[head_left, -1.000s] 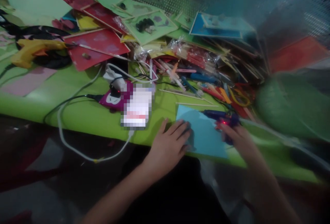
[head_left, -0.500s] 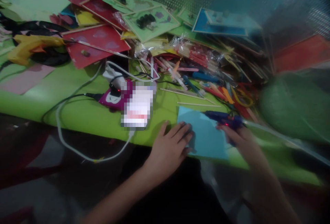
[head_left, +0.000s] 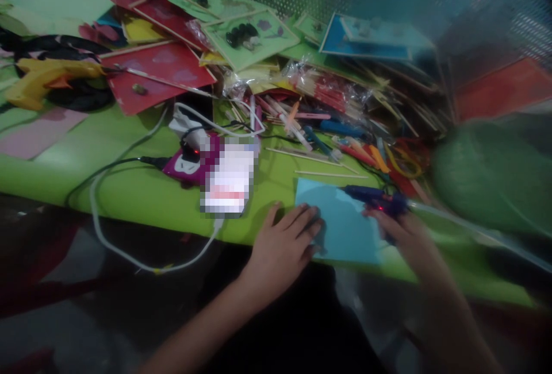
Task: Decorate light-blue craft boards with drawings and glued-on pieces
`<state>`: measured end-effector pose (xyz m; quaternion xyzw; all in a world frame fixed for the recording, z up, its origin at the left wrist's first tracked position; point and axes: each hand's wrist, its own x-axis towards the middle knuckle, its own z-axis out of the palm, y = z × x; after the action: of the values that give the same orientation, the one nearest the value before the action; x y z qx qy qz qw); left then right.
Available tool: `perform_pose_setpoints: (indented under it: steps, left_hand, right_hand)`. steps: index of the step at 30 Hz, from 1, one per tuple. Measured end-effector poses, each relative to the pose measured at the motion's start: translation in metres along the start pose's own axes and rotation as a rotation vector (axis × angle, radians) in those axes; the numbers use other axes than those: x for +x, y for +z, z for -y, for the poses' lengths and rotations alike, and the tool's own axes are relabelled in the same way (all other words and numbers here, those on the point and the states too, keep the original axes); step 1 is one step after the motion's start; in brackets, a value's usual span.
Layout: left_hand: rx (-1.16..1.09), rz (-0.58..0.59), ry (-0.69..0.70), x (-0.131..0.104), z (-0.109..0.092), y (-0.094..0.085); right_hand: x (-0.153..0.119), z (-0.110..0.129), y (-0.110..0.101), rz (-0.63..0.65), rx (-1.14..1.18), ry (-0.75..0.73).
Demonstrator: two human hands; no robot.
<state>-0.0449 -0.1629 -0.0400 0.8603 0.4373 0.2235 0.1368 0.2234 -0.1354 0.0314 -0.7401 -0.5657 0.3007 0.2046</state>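
Note:
A light blue sheet of paper (head_left: 340,224) lies at the front edge of the green table. Flat on its left edge rests my left hand (head_left: 287,239), fingers stretched out and holding nothing. My right hand (head_left: 399,227) is wrapped round a dark blue glue gun (head_left: 379,197) over the paper's right side. The gun's nozzle points left above the sheet's upper part, and a small red light glows on its body. From its back end a long whitish glue stick (head_left: 466,222) runs off to the right.
Left of the paper lies a phone (head_left: 229,181), screen blurred, on a white cable beside a purple power strip (head_left: 190,167). A yellow glue gun (head_left: 52,78) sits far left. Framed cards (head_left: 250,35), sticks and pens crowd the back; a green rounded object (head_left: 491,173) stands right.
Both hands and the glue gun keep almost the same place over the paper. The whole view has shifted very slightly.

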Motion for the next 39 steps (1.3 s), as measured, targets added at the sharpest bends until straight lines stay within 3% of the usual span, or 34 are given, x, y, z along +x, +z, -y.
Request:
perform_pose_setpoints:
  steps: [10,16,26,32,39]
  left_hand:
    - [-0.034,0.011,-0.015,0.002,-0.002,-0.004]
    - [-0.044,-0.039,-0.004,0.008,0.0,-0.008]
    - [-0.001,0.006,0.027,0.012,0.008,-0.003]
    - [-0.002,-0.002,0.028,0.012,0.009,-0.003]
    - [0.005,-0.011,0.024,0.011,0.009,-0.002]
  right_hand:
    - [0.007,-0.014,0.009,0.043,0.123,0.061]
    - [0.004,-0.008,0.004,0.042,0.05,0.05]
    - [0.006,0.004,0.013,0.091,0.006,0.023]
    - [0.004,-0.009,0.001,0.061,-0.025,0.046]
    - [-0.001,-0.013,-0.008,0.052,0.112,0.044]
